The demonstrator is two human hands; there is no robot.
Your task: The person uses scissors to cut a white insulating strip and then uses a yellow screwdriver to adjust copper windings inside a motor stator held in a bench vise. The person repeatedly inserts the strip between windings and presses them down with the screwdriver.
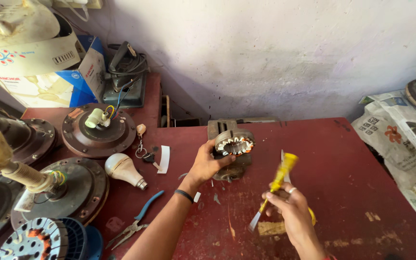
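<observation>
My left hand (204, 163) grips a small round motor stator (234, 144) with copper windings and white insulation, held above the dark red table (352, 173). My right hand (290, 207) holds yellow-handled tools (280, 179), one with a flat metal blade pointing down left toward the table and a thin metal tip sticking up. A wristband sits on my left wrist. The right hand is to the lower right of the stator, not touching it.
Brown ceiling fan motor housings (98, 129) lie at left, with a white light bulb (123, 168), keys (142, 144) and blue-handled pliers (138, 219). A blue-cased stator (44, 240) is at bottom left. Cardboard boxes (49, 72) stand behind; newspapers (400, 130) lie at right.
</observation>
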